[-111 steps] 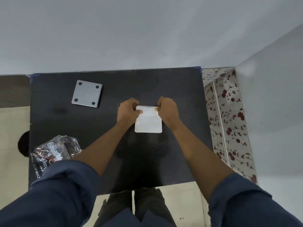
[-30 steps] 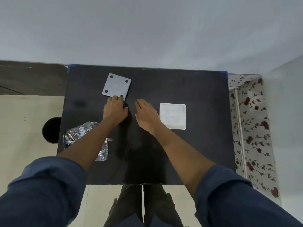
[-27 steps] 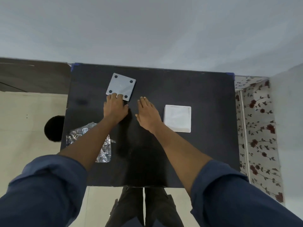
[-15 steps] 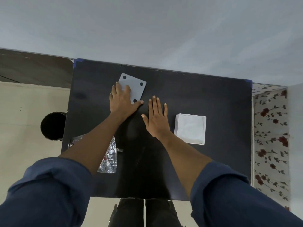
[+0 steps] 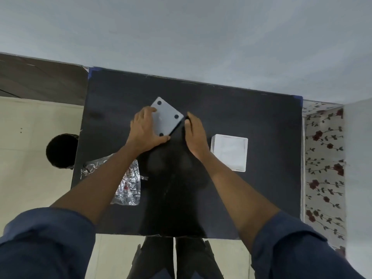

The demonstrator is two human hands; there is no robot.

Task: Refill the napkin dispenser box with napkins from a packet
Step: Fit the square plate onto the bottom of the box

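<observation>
A grey square dispenser plate [image 5: 166, 117] with black round feet sits tilted on the black table [image 5: 241, 109]. My left hand [image 5: 144, 131] grips its left edge and near corner. My right hand [image 5: 194, 130] touches its right edge with the fingertips. A white napkin dispenser box [image 5: 230, 152] filled with white napkins stands to the right of my right hand, apart from it. The crumpled silvery napkin packet [image 5: 127, 185] lies at the table's left, partly hidden under my left forearm.
The table stands against a grey wall. A floral-patterned surface [image 5: 322, 158] runs along its right side. A dark round object [image 5: 60, 151] sits on the pale floor at the left. My legs show below the table's near edge.
Both hands left the napkin box and reached to the grey plate. The left hand took hold of it and turned it toward the middle; the right hand came up to its right edge.
</observation>
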